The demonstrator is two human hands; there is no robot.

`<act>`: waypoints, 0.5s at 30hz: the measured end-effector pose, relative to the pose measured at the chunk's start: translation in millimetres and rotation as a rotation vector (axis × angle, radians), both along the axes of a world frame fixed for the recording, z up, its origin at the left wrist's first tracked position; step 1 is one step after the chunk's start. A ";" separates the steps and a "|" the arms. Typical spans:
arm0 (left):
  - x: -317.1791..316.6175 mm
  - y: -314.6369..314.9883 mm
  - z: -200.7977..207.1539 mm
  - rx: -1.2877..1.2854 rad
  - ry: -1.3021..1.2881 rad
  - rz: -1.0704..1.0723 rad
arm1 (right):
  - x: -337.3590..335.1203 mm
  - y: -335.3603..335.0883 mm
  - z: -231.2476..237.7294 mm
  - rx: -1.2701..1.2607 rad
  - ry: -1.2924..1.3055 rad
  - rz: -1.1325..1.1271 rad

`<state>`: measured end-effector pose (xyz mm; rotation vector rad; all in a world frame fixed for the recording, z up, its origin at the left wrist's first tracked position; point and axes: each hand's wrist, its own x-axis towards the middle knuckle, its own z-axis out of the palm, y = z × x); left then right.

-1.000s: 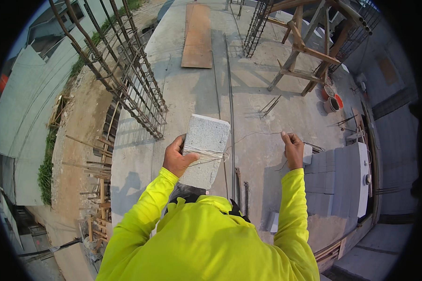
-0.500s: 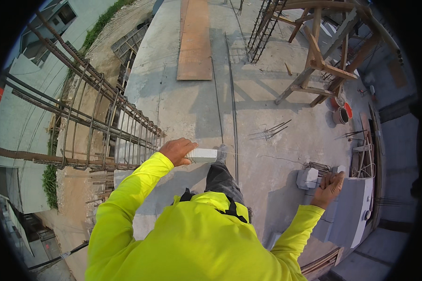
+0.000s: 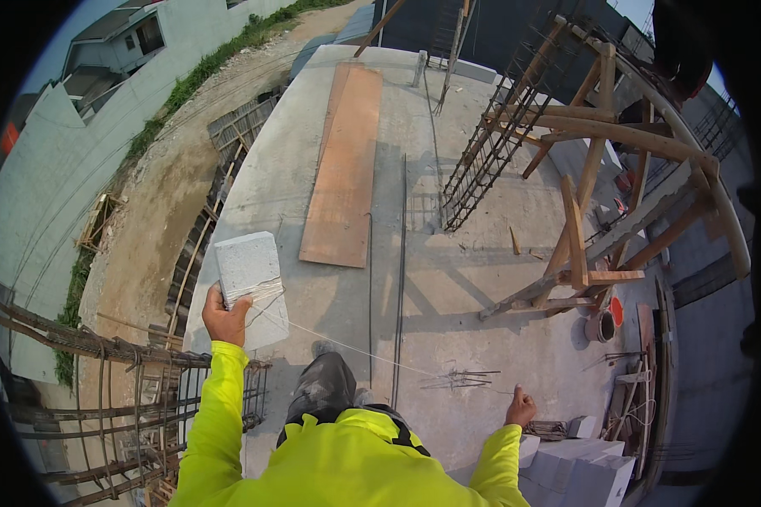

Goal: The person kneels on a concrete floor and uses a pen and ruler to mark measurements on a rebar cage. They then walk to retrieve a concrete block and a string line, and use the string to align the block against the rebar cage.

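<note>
My left hand (image 3: 226, 318) grips a pale, light-grey block (image 3: 249, 253) with its fingers and thumb, holding it up on the left with its broad face showing. Several turns of thin white string (image 3: 265, 291) are wound around the block's middle. From there a single strand runs out to the right, across the floor's background, towards my right hand (image 3: 521, 407). That hand is closed with the fingers pinched together, held low on the right. The strand grows too faint to follow right up to its fingertips.
Rebar cages (image 3: 101, 363) stand at the left edge, another (image 3: 495, 152) farther off. Orange-brown boards (image 3: 344, 169) and long bars (image 3: 400, 287) lie on the concrete. On the right are a timber frame (image 3: 609, 144), buckets (image 3: 600, 326) and pale blocks (image 3: 571, 473). Short rods (image 3: 469, 378) lie ahead.
My left hand has moved left and forward, and the block is turned so its broad face shows. My right hand sits lower and closer in. The view has tipped up, showing more ahead.
</note>
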<state>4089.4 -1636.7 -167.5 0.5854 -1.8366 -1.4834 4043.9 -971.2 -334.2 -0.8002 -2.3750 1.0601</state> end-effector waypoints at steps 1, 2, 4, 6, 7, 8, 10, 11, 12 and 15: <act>-26.3 -16.5 0.0 -0.055 0.065 0.059 | -27.5 -15.5 1.0 -0.039 0.006 0.066; -53.2 -31.0 -0.5 -0.088 0.106 0.127 | -54.4 -30.1 2.8 -0.072 0.023 0.147; -105.4 -60.2 1.2 -0.116 0.091 0.260 | -107.3 -57.3 3.1 -0.058 -0.047 0.187; -169.1 -84.9 6.5 -0.034 0.246 0.334 | -154.4 -88.8 -2.8 -0.048 -0.118 0.264; -201.9 -92.7 10.3 0.020 0.330 0.383 | -173.4 -105.1 -6.2 0.102 -0.197 0.308; -230.3 -99.3 15.5 0.072 0.397 0.438 | -183.0 -114.7 -5.8 0.140 -0.237 0.351; -293.2 -109.7 27.7 0.240 0.525 0.434 | -212.7 -139.7 -14.2 0.213 -0.297 0.457; -328.4 -114.6 36.4 0.282 0.569 0.427 | -223.7 -150.2 -17.7 0.283 -0.406 0.436; -354.3 -115.9 43.1 0.308 0.608 0.403 | -227.0 -154.1 -19.2 0.336 -0.549 0.444; -438.8 -121.9 64.9 0.508 0.696 0.221 | -258.6 -167.5 -26.7 0.408 -0.792 0.569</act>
